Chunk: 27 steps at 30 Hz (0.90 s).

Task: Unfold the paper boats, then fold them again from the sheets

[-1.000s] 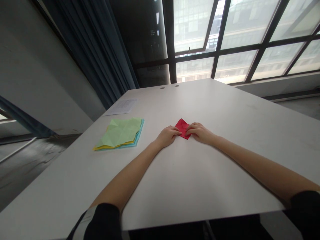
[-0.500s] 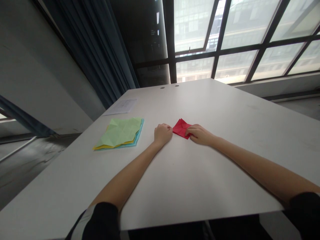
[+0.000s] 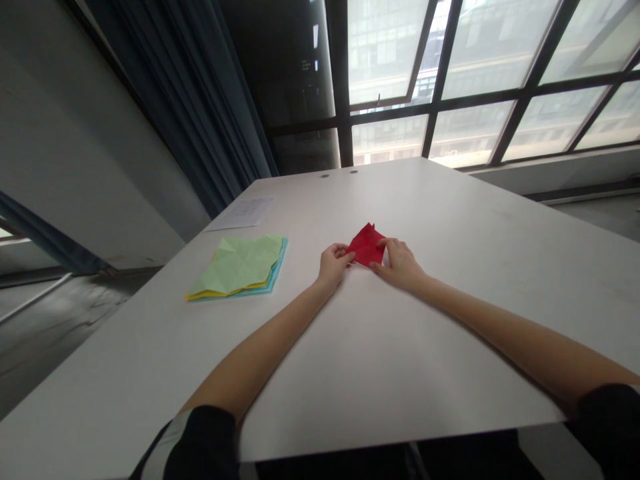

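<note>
Grip of the left hand point(image 3: 332, 267): closed on the lower left corner of the red paper point(image 3: 368, 247), thumb laid over the near face, the other fingers curled in by its edge.
Grip of the right hand point(image 3: 400, 267): holding the same piece from its right side, thumb at the lower edge and index finger higher up, at the right corner.
Red paper: folded small, between the two hands, near the middle of the desk point(image 3: 360, 373), with its peaked top pointing to the far end; whether it is fully clear of the surface, I cannot tell.
Coloured sheets: left of the left hand and well apart from it, piled loosely, a creased light green sheet point(image 3: 245, 265) on top, a yellow sheet point(image 3: 200, 295) showing below it, a blue sheet point(image 3: 277, 275) along the right and near edges.
White printed sheet point(image 3: 245, 213): flat by the left edge, beyond the pile; its print is too small to read.
Far end: two dark round spots point(image 3: 325, 176) side by side.
Behind: dark blue curtain point(image 3: 190, 93) at left, dark-framed windows point(image 3: 385, 53) at right.
</note>
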Motion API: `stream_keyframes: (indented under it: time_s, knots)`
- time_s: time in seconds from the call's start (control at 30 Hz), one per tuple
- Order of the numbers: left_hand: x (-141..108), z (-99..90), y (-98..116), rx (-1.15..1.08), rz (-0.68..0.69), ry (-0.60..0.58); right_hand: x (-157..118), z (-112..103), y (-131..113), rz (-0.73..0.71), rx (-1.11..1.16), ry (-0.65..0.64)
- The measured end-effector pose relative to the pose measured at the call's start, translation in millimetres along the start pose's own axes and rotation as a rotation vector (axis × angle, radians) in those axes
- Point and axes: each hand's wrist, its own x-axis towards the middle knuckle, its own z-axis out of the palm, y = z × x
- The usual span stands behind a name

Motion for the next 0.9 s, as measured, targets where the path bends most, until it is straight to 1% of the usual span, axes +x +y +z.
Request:
stream_keyframes:
  time_s: [0.1,0.2,0.33,0.4,0.43,0.5,0.57,0.67,0.73,0.77,0.83,0.9]
  knots:
    - [-2,1.2,6,-0.147,-0.046,0.021,1,4,2,0.144,0.097,0.009]
    - [-1,-0.4,9,-0.217,-0.053,0.037,3,4,2,0.237,0.278,-0.015]
    - [0,-1.4,9,-0.233,-0.07,0.038,6,4,-1,0.31,0.714,-0.088]
    - [-1,-1.1,8,-0.219,-0.076,0.029,8,5,-1,0.354,0.909,-0.078]
    - [-1,-1.1,8,-0.208,-0.077,0.027,9,5,-1,0.378,0.97,-0.055]
    - [-2,-1.5,7,-0.177,-0.069,0.044,12,5,1,0.406,1.015,-0.003]
    - [-1,-2.7,6,-0.121,-0.041,0.083,15,2,4,0.388,0.955,0.066]
    - [0,-4.9,2,-0.022,0.027,0.116,17,-8,10,0.275,0.696,0.256]
    - [1,-6.2,0,0.027,0.072,0.108,17,-16,13,0.111,0.456,0.372]
    - [2,-6.8,-1,0.051,0.096,0.104,16,-19,15,-0.004,0.334,0.394]
    - [2,-8.2,-3,0.124,0.158,0.109,14,-22,17,-0.254,0.12,0.357]
    - [2,-10.2,-5,0.243,0.239,0.132,11,-22,18,-0.449,-0.028,0.243]
